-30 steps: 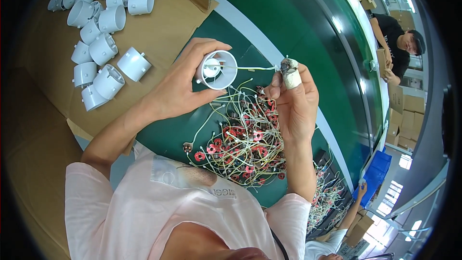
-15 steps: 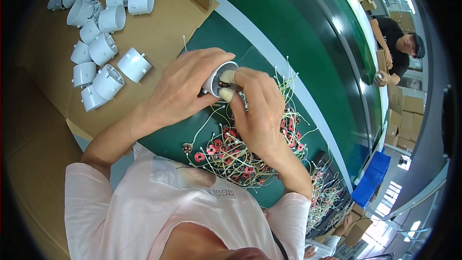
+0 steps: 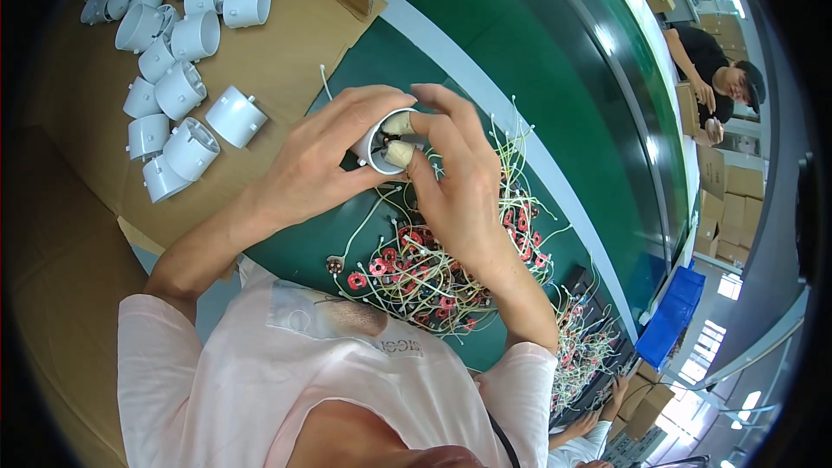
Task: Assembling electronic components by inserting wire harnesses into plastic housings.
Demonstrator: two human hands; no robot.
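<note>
White plastic cup [image 3: 379, 146]: gripped by left hand [image 3: 316, 165]; right hand [image 3: 455, 182] pinches a component into its mouth, above wired coils [image 3: 425, 273] mid-bench. Seating step; firm, square pressing apparently needed.

Round housing [image 3: 381, 140] sat centre, held between left hand [image 3: 316, 165] & right hand [image 3: 455, 182], above the surface [image 3: 537, 61]; pile of wired coils [image 3: 425, 273] lay just below/right of hands, on surface; cluster of housings [image 3: 178, 61] lay to the left on cardboard sheet [image 3: 295, 43]; second coil pile [image 3: 581, 351] further right; another person [image 3: 715, 78] far right.
</note>
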